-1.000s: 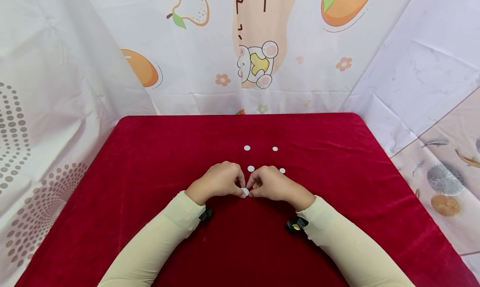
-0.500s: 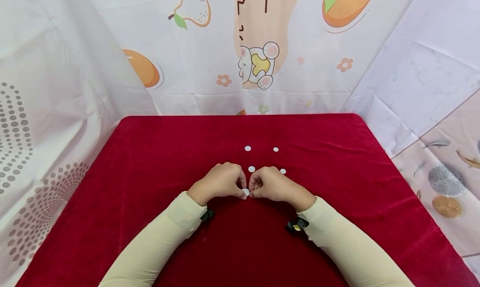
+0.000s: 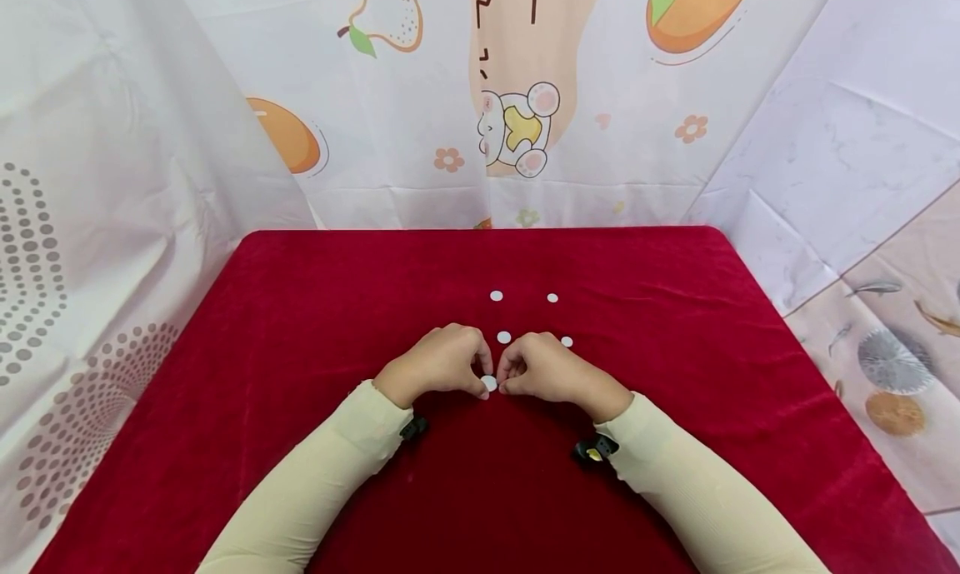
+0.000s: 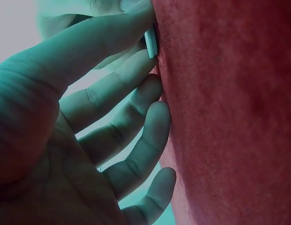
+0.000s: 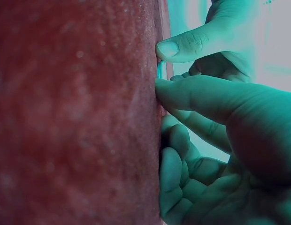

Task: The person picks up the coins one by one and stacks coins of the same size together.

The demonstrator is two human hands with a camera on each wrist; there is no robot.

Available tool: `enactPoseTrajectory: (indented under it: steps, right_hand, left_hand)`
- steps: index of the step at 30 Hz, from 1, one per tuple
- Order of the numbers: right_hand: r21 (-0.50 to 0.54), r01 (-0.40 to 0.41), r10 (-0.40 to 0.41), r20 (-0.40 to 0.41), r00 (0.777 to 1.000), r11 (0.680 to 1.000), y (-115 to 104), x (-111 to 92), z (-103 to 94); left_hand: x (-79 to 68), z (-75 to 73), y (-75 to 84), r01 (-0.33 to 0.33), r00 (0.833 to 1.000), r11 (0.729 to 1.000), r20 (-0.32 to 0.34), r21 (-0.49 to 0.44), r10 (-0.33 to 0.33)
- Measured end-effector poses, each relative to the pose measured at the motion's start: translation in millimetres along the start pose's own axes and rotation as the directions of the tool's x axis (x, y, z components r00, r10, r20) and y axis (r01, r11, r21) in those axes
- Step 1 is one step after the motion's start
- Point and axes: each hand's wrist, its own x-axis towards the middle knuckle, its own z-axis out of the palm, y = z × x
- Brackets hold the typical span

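A small flat white disc lies low at the red cloth between both hands. My left hand pinches its left side with thumb and forefinger. In the left wrist view the thin edge of the disc shows between those fingertips, and the other fingers bend loosely toward the cloth. My right hand has its fingers curled, thumb and forefinger tips at the right edge of the disc. In the right wrist view, the right thumb comes down close to it; whether these fingers grip it is hidden.
Beyond the hands, several more white discs lie flat: a back left disc, a back right disc, a front left disc and a front right disc beside the right hand. Red cloth covers the table; printed curtains surround it.
The pinched disc has shifted very slightly left, away from the right fingertips. Both hands have stayed almost in place, and the other discs lie as before.
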Motion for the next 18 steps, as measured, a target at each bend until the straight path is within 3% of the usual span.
enactPoseTrajectory:
  steps: [18]
  right_hand:
    - [-0.02, 0.032, -0.032, -0.007, 0.999, 0.999, -0.1, -0.4, 0.7]
  left_hand:
    - [1.0, 1.1, -2.4, -0.007, 1.0, 0.999, -0.005, 0.033, 0.007]
